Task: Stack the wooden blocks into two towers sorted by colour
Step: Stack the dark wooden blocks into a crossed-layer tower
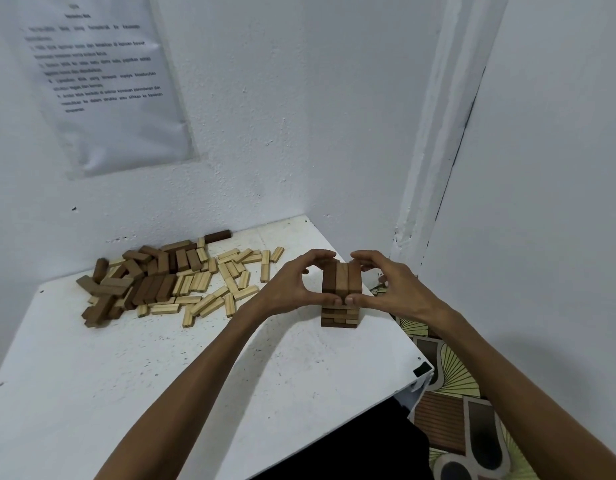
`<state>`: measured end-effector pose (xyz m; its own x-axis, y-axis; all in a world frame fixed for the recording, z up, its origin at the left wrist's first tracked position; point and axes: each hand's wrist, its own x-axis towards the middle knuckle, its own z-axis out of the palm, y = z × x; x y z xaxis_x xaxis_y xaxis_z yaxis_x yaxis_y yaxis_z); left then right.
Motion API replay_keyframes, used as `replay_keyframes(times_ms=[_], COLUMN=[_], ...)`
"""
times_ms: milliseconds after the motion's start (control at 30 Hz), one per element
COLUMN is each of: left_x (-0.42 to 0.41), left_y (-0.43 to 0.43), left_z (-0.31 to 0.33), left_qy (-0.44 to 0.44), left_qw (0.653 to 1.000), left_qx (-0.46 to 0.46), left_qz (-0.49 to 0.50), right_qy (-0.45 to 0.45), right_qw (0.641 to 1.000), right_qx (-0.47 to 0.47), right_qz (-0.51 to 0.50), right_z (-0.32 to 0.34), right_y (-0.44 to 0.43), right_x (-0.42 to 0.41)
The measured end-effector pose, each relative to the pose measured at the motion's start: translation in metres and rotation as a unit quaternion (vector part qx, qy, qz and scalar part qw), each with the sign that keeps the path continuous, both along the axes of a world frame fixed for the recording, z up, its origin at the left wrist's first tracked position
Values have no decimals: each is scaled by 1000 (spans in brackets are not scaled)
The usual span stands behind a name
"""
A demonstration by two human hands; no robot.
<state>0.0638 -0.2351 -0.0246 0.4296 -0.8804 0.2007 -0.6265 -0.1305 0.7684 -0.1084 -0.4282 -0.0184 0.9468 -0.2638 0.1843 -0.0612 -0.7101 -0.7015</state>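
Note:
A short tower of dark brown blocks [341,306] stands near the right edge of the white table [161,375]. Its top layer has three blocks lying side by side. My left hand [292,289] and my right hand [386,285] curve around that top layer from either side, thumbs at its near end and fingertips at its far end. A loose heap of dark brown blocks [144,278] lies at the back left. Pale blocks [223,282] are scattered to the right of the heap and mixed into it.
The table stands in a corner between two white walls. A printed sheet [102,81] hangs on the left wall. One dark block [217,236] lies alone against the wall. A patterned floor covering [448,393] shows past the table's right edge.

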Motion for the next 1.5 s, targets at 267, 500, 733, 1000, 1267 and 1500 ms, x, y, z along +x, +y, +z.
replay_keyframes(times_ms=[267,500,733,1000,1267,1500], left_x=[-2,-4,-3,18,38,53], left_y=[-2,-2,3,46,113,173], left_z=[3,4,11,27,37,36], left_qy=[-4,15,37,-12,-48,-97], left_qw=[1000,1000,999,999,988,964], left_qx=[-17,-20,-6,11,33,94], left_qz=[11,10,0,43,145,230], right_qy=[-18,-20,-32,-48,-34,10], right_qw=[1000,999,999,997,988,980], right_qx=[24,27,5,-68,-137,-164], right_qz=[-2,1,-12,-6,59,112], right_z=[4,1,10,36,55,38], right_y=[4,3,5,22,77,129], right_x=[1,2,1,19,64,113])
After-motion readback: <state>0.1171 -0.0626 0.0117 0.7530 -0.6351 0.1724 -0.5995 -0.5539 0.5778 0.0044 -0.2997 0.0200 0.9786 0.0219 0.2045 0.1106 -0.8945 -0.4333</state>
